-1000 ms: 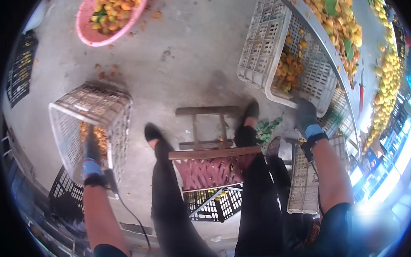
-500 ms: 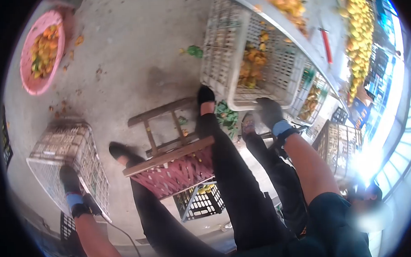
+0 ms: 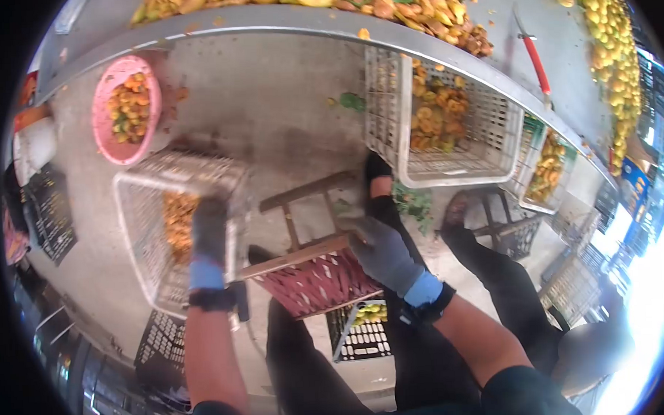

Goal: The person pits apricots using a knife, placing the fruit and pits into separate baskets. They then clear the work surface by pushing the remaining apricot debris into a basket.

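Bending over a low stool (image 3: 312, 278), a person in grey gloves has both arms stretched down. The stool has a worn brown wooden frame and a seat of dull red strips, criss-crossed in zigzags with gaps between them; it sits slanted across the view, between the person's legs. The right hand (image 3: 385, 257) is at the right end of its wooden rail, fingers bent and close together; blur hides how firmly they hold it. The left hand (image 3: 210, 230) is at the near right side of a white crate (image 3: 139, 240), left of the stool; whether it grips the rim, I cannot tell. That crate is scuffed, with slatted walls, and leans with its opening showing orange-brown pieces inside.

Beyond the stool to the left is a pink basin (image 3: 100, 120) of orange and yellow fruit. Beyond it to the right, a bigger white crate (image 3: 459, 179) holds similar fruit beside a metal counter (image 3: 267, 23), which bears more fruit and a red-handled knife (image 3: 535, 65). Just below the stool is a black crate (image 3: 362, 349) with yellow-green fruit. Another person's leg (image 3: 487, 264) is to its right.
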Available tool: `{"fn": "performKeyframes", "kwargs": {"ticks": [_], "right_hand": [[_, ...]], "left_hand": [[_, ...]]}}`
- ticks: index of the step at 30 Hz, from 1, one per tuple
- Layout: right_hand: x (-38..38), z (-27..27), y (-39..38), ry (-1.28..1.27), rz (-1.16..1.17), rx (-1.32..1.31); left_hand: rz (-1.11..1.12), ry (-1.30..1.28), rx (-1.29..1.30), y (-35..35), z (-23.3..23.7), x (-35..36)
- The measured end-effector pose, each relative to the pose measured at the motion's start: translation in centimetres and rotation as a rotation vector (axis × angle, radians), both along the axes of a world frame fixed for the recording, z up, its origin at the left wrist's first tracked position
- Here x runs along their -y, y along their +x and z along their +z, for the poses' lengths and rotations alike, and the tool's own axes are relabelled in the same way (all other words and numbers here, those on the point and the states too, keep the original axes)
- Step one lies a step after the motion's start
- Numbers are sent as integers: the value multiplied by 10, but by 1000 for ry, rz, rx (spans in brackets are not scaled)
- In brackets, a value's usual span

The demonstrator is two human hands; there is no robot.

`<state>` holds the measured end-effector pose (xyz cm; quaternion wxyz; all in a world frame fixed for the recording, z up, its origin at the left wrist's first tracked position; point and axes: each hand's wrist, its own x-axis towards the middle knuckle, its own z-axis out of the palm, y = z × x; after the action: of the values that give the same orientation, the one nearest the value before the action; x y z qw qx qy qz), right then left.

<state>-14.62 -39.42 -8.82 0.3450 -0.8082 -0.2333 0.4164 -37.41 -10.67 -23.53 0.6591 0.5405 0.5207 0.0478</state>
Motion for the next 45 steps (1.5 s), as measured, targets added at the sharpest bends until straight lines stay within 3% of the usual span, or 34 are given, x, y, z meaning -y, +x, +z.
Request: {"fn": "performKeyframes", "kwargs": {"ticks": [1,3,4,5,6,7,8,11,13,15,17,19,21,23,24,27,29,30,31,32,33,35,37,39,42,43,45], "right_hand": [[-3,2,-6,34,-6,-33],[-14,22,-6,71,-49,-143],[-15,27,-4,80,-75,-185],[-14,32,1,88,-95,-220],[-13,37,9,77,-76,-237],[-10,37,17,98,-77,-225],[-5,38,24,148,-120,-175],[0,56,67,187,-196,-157],[0,75,95,193,-250,-110],[-11,106,141,301,-197,97],[-22,130,180,397,-372,221],[-41,137,230,544,-474,359],[-52,133,280,284,-336,663],[-49,101,311,168,-329,656],[-52,92,319,45,-333,656],[-97,128,300,131,-223,576],[-138,144,280,-40,-146,397],[-148,137,276,-99,-102,514],[-160,119,269,-152,-31,618],[-167,98,265,-121,-41,608],[-163,64,259,72,-61,724],[-171,78,257,-36,-193,615],[-162,74,263,247,-389,539],[-176,91,262,271,-424,474],[-227,112,250,464,-232,416],[-243,111,252,301,-47,560],[-274,99,251,309,18,570]], "left_hand": [[-475,359,-102,29,8,-4],[-50,-53,195,62,-23,12],[-603,503,-150,119,24,23],[-546,444,-117,148,28,29],[-780,787,-79,158,-6,24],[-765,744,-105,183,-15,26],[-980,1204,94,234,40,21],[-762,914,222,305,61,29],[-890,805,161,316,75,37],[-1012,696,86,312,107,46],[-178,-354,179,299,158,61],[-462,138,214,250,190,24],[-242,351,121,236,244,-36],[-150,626,224,271,288,-91],[-195,726,162,276,278,-131],[-446,1179,-68,305,240,-199],[-419,1137,-49,343,225,-185],[-385,1129,-50,370,225,-180],[-545,1201,29,389,227,-180],[-692,1261,74,396,225,-179],[-665,1324,-5,392,215,-176],[-661,1248,-216,386,190,-185],[-556,1167,-122,388,195,-198],[-455,1042,-65,373,199,-199],[-414,970,167,373,215,-192],[-463,928,195,373,216,-185],[-512,894,216,371,219,-178]]}}
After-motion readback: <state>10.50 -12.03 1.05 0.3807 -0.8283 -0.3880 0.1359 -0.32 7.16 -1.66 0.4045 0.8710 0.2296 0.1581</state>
